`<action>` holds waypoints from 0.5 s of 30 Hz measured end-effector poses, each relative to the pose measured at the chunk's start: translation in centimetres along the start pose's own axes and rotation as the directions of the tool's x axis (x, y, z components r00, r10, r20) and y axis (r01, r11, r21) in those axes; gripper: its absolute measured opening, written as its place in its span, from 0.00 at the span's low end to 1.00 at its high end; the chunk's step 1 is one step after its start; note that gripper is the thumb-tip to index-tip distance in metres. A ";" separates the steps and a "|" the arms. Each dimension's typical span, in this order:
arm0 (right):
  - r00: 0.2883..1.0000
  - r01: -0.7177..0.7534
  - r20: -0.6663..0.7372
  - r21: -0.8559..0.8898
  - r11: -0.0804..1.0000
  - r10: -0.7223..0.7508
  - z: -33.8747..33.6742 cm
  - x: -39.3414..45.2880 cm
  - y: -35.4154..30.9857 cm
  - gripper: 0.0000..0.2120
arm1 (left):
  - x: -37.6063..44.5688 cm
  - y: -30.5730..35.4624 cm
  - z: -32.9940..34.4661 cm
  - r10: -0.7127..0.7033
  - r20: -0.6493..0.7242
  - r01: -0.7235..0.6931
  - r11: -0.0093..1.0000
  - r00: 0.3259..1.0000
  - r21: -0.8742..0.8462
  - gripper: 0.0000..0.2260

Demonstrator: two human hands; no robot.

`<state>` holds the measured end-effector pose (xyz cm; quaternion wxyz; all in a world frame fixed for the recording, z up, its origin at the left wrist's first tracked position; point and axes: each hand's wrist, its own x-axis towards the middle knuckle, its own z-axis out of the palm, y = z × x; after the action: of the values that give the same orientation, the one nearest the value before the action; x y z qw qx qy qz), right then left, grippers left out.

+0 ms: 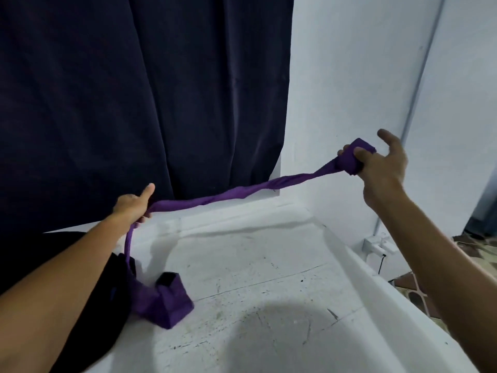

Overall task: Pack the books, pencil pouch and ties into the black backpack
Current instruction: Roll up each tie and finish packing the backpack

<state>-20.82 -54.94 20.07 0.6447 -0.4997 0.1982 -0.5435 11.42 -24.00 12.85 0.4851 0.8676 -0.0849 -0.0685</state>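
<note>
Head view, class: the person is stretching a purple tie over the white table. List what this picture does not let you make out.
- Black backpack: head view, mostly covered by the left forearm and cut off by the left edge; open or zipped is unclear.
- Books and pencil pouch: none in view.
- Purple tie: its end is bunched inside the right hand; the left hand covers where it bends.
- Other ties: none visible.

Ahead of me a dark navy curtain [139, 98] hangs in heavy folds, covering most of the left and middle. To its right stands a pale, plain wall [349, 76], with a thin white conduit [419, 76] running down it at a slant to a small white box [376, 246] (a black cord trails from it). Below me stretches the white surface [269, 292], scuffed and speckled with dark marks. Patterned floor tiles [414, 294] show at the far right.
</note>
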 end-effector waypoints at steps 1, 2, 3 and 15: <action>0.999 -0.019 0.046 0.031 0.999 0.018 0.3 -0.3 0.0 0.27 | -0.1 0.7 1.0 0.074 -0.123 -0.061 0.993 0.990 0.105 0.29; 0.993 -0.048 0.107 0.073 0.996 0.040 0.7 -0.7 0.0 0.26 | -0.6 1.5 2.2 0.171 -0.166 -0.156 0.983 0.971 0.099 0.25; 0.983 -0.082 0.174 0.111 0.990 0.062 1.2 -1.0 -0.1 0.26 | -1.4 2.6 3.5 0.263 -0.139 -0.266 0.964 0.955 -0.008 0.22; 0.855 -0.292 0.499 0.245 0.925 0.138 5.8 -4.6 -1.7 0.23 | -16.8 12.4 18.0 0.593 -0.065 -0.502 0.613 0.803 -0.610 0.20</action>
<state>-18.61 -48.15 22.67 0.8013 -0.4830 0.0018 -0.3530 -9.57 -41.74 14.70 0.7234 0.5925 -0.3545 -0.0022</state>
